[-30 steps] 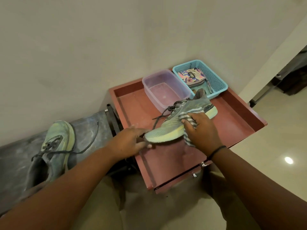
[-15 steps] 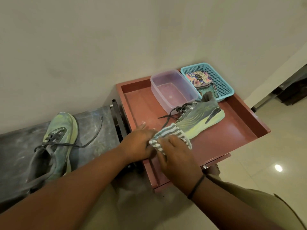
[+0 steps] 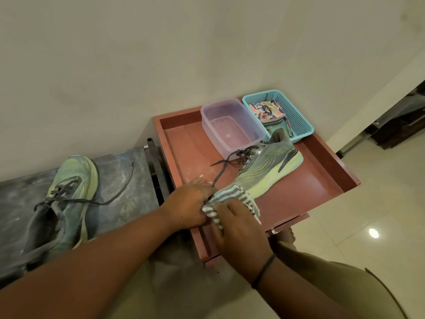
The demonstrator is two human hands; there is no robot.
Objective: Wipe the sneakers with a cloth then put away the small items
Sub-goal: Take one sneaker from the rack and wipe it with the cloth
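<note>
A grey-green sneaker [image 3: 268,171] with dark laces lies on its side on the red tray table [image 3: 322,180], its toe toward me. My left hand [image 3: 188,206] grips the toe end. My right hand [image 3: 239,231] presses a grey-and-white striped cloth [image 3: 232,199] over the toe, which the cloth and hands hide. The second sneaker [image 3: 66,199] rests on a grey bench [image 3: 128,171] at the left. At the back of the tray stand a clear plastic tub [image 3: 232,127] and a teal basket [image 3: 296,113] holding a patterned pouch [image 3: 266,110].
A plain wall runs behind the tray and bench. A dark metal bar [image 3: 156,166] stands between bench and tray. Glossy tiled floor [image 3: 379,203] lies to the right, with dark furniture [image 3: 407,120] through a doorway.
My right hand slid the cloth from the sneaker's middle down to its toe, beside my left hand. The view shifted slightly.
</note>
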